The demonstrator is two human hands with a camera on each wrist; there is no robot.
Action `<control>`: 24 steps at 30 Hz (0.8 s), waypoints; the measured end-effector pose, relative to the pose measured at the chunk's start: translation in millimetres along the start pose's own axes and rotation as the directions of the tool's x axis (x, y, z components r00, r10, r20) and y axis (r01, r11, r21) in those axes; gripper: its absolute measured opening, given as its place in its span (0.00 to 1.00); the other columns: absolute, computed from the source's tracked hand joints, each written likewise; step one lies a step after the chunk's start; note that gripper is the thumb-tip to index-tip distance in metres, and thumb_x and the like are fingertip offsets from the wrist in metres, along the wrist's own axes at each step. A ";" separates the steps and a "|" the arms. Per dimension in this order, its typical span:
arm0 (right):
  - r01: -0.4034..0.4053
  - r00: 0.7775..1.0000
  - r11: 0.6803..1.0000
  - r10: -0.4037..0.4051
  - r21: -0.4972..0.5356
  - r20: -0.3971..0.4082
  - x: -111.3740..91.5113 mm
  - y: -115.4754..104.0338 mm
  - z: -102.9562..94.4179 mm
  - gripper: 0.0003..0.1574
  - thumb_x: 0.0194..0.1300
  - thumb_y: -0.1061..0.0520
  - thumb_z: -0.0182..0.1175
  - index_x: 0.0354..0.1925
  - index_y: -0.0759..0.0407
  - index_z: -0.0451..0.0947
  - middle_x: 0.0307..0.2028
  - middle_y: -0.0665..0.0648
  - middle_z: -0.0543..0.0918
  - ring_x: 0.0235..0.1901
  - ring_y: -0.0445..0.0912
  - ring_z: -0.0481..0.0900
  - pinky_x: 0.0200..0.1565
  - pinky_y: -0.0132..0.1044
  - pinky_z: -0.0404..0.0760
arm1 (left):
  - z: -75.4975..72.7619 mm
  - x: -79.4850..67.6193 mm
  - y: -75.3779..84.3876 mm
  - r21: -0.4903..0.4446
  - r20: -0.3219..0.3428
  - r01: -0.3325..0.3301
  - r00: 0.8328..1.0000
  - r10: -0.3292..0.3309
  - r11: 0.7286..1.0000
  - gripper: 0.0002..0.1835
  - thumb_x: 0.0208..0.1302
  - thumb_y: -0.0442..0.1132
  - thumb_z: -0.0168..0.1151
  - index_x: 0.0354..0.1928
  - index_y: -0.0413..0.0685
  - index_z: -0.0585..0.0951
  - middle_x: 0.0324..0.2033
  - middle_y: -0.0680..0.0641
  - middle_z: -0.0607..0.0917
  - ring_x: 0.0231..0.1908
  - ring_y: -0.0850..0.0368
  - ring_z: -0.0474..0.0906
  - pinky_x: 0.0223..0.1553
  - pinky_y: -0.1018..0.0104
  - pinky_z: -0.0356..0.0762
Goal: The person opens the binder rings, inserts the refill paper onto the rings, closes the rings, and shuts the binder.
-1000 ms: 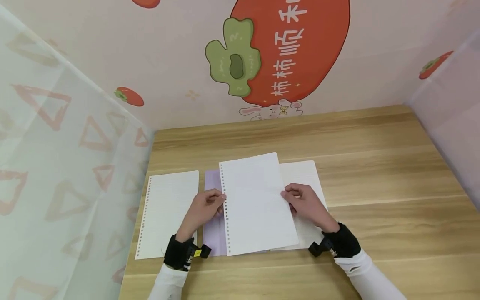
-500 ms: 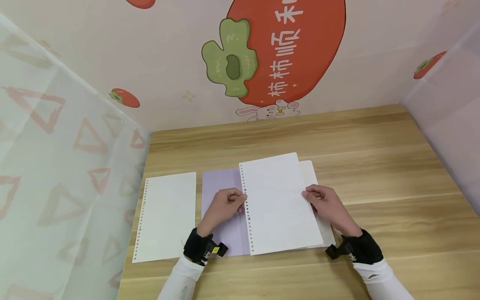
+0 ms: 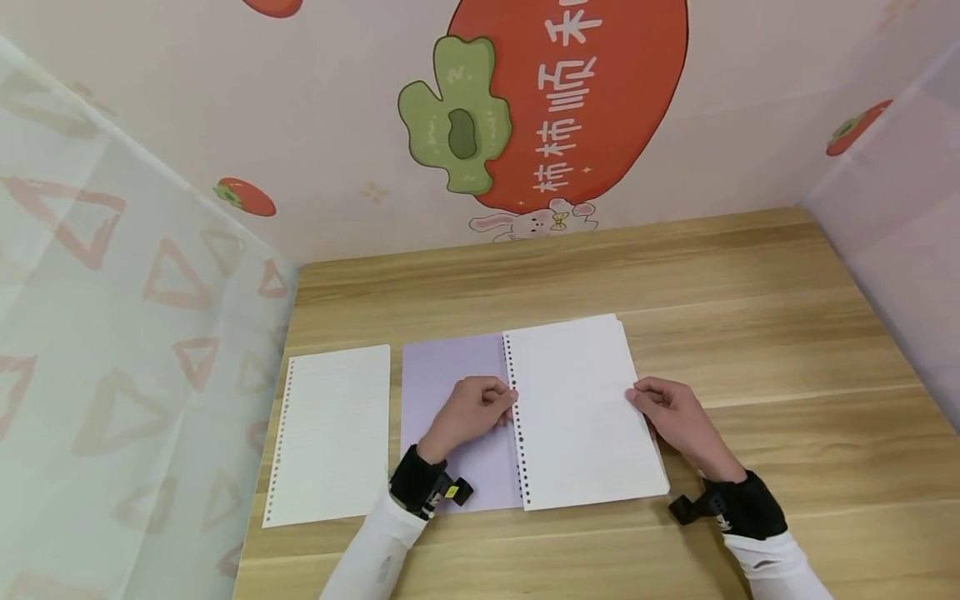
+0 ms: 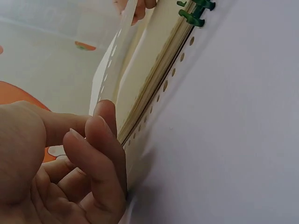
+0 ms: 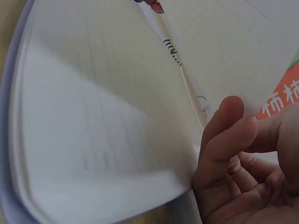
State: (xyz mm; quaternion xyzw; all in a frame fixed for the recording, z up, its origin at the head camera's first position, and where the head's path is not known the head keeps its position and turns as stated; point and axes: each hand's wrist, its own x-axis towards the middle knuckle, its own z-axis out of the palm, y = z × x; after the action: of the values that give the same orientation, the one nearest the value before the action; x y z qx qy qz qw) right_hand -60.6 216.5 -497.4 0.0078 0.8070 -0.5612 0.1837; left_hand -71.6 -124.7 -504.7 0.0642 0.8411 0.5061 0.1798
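Observation:
In the head view a punched loose-leaf sheet (image 3: 581, 417) lies over the right side of an open binder notebook with a purple cover (image 3: 450, 362). My left hand (image 3: 468, 414) pinches its punched left edge between thumb and fingers, and my right hand (image 3: 681, 421) pinches the right edge. The left wrist view shows the sheet raised above the notebook's page stack (image 4: 156, 70), near green binder rings (image 4: 192, 17). In the right wrist view, lined pages (image 5: 93, 126) lie beneath the sheet. Whether the sheet's holes touch the rings cannot be told.
Another punched, lined sheet (image 3: 330, 433) lies flat on the wooden table (image 3: 787, 350), left of the purple cover. A printed backdrop (image 3: 330, 108) stands behind the table, with pale side walls at left and right.
Both hands have carried the sheet rightward, off the purple cover and onto the page stack. It now nearly lines up with the pages and sits lower.

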 end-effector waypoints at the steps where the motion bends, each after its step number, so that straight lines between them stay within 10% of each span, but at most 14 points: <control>1: -0.001 1.000 1.000 0.001 -0.006 0.000 -0.4 1.1 -0.6 0.28 0.75 0.45 0.58 0.53 0.70 0.79 0.23 0.57 0.76 0.20 0.48 0.70 0.23 0.35 0.69 | 0.8 0.7 0.9 0.007 0.001 0.005 1.000 -0.005 1.000 0.12 0.74 0.46 0.61 0.37 0.48 0.87 0.24 0.51 0.88 0.22 0.60 0.81 0.25 0.69 0.74; 15: -0.027 0.999 1.000 0.028 0.004 -0.019 2.1 7.3 -4.6 0.29 0.76 0.44 0.58 0.54 0.71 0.79 0.24 0.56 0.80 0.19 0.44 0.71 0.22 0.35 0.70 | -1.9 2.1 12.9 0.198 -0.057 -0.035 0.997 0.047 0.980 0.10 0.75 0.44 0.59 0.40 0.49 0.87 0.26 0.56 0.87 0.25 0.63 0.79 0.30 0.66 0.76; 24: -0.055 0.998 0.998 0.055 0.019 -0.005 3.2 7.2 -6.0 0.31 0.75 0.43 0.58 0.54 0.71 0.79 0.23 0.55 0.77 0.19 0.44 0.70 0.20 0.35 0.68 | 1.0 2.1 16.2 0.609 -0.018 -0.160 0.977 0.215 0.777 0.28 0.74 0.54 0.57 0.69 0.50 0.76 0.66 0.47 0.76 0.61 0.46 0.72 0.58 0.49 0.74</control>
State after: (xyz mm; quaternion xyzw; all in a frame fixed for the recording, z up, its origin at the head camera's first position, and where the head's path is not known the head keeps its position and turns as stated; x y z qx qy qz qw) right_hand -63.7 224.0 -503.0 0.0333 0.8017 -0.5633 0.1970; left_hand -74.4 -115.5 -491.4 0.1795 0.9547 0.2291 0.0623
